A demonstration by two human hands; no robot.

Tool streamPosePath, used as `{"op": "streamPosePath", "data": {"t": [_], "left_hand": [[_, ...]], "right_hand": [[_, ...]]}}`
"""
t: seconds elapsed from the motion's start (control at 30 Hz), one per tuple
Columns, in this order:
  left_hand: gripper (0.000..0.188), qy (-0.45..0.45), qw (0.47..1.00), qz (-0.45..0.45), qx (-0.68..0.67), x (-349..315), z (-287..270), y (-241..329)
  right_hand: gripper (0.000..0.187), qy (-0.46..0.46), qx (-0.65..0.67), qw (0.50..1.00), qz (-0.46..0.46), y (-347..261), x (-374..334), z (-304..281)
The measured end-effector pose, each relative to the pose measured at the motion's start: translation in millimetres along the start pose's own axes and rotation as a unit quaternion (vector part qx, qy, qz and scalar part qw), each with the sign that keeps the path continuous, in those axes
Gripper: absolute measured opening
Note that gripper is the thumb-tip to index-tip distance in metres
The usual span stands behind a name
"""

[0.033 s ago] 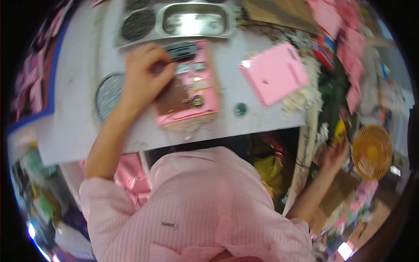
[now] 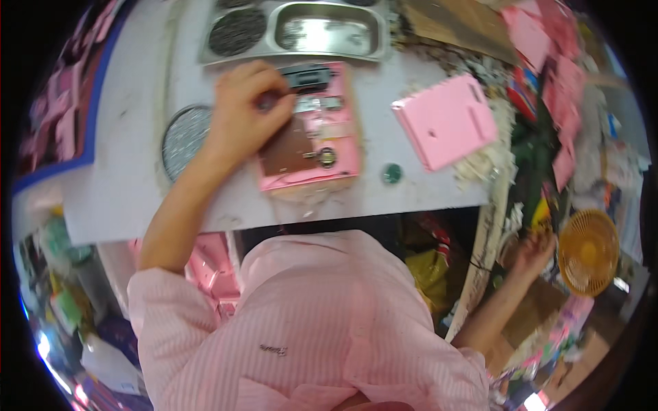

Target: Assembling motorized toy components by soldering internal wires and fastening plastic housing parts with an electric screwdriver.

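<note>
My left hand (image 2: 250,106) rests at the upper left of a pink device casing (image 2: 348,147). Its thumb and fingers are curled together over the casing's edge; whatever they pinch is too small to make out. Inside the casing lie a dark grey block (image 2: 306,78), a brown panel (image 2: 288,149) and a round metal part (image 2: 327,158). Off the table at the far right, my right hand (image 2: 534,250) has its fingers bent against the lower end of a yellow object (image 2: 541,214), blurred in kind.
A steel tray (image 2: 329,31) with small dark parts stands at the back. Left of the casing is a round dish (image 2: 185,142) of small metal pieces. A pink cover (image 2: 445,123) and a green disc (image 2: 391,173) lie to its right. An orange basket (image 2: 588,253) is beside my right hand.
The whole view has shifted, so the table and things sit slightly further right in the picture. Both hands keep about the same places relative to the things around them.
</note>
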State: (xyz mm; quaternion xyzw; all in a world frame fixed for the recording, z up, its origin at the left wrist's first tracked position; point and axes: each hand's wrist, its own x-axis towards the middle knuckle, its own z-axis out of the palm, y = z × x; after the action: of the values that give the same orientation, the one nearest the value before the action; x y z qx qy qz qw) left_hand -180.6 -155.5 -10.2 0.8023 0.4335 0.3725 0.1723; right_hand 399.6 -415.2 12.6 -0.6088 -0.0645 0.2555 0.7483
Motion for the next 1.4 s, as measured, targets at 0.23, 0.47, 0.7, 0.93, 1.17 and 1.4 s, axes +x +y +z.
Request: {"op": "streamPosePath", "data": {"t": [0.23, 0.47, 0.7, 0.93, 1.17, 1.4], "left_hand": [[0.010, -0.019, 1.000, -0.010, 0.020, -3.8, -0.6, -4.0], [0.013, -0.002, 1.000, 0.001, 0.023, -5.4, 3.1, -4.4], [0.015, 0.022, 0.999, 0.020, 0.026, -5.8, 8.4, -7.4], [0.016, 0.039, 0.998, 0.019, 0.035, -6.8, 11.1, -6.6], [0.017, 0.060, 0.997, 0.030, 0.038, -7.0, 15.4, -7.7], [0.017, 0.073, 0.996, 0.033, 0.036, -6.8, 17.1, -9.0]], "right_hand": [[0.016, 0.010, -0.078, 0.985, -0.155, -7.3, 18.6, 6.3], [0.020, -0.108, 0.079, 0.984, -0.116, -31.9, -34.7, -10.0], [0.040, -0.293, -0.042, 0.940, -0.172, 42.6, -116.6, 154.6], [0.023, -0.532, -0.238, 0.760, -0.287, 80.4, -187.1, 291.6], [0.020, -0.584, -0.291, 0.673, -0.350, 94.2, -195.6, 335.8], [0.016, -0.583, -0.301, 0.671, -0.345, 92.9, -198.4, 342.6]]}}
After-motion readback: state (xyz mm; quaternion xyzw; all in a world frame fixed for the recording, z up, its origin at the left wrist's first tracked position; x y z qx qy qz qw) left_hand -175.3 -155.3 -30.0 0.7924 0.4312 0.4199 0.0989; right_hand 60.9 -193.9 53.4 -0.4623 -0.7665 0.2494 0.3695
